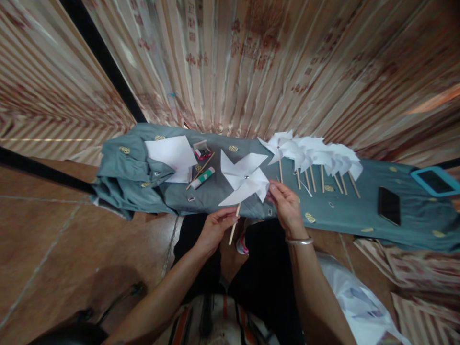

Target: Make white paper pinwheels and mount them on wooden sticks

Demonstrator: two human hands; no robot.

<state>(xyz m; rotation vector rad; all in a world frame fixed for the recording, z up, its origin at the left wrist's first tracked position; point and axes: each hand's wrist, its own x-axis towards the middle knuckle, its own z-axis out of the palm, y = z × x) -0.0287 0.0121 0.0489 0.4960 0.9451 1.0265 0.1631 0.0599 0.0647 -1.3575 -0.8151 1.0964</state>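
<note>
While the left hand (214, 226) grips the wooden stick (234, 227) just below the paper, its thumb and fingers closed on it, the white pinwheel (237, 179) on that stick faces up near the front edge of the grey-green cloth (345, 213). The right hand (287, 206) has thumb and forefinger pinched together on the right-hand blade (a silvery bangle (300, 241) circles that wrist). To the right, more white pinwheels (316, 152) overlap in a row. To the left lie a green-and-white tube (203, 178), a loose stick (208, 162) and white paper (171, 151).
</note>
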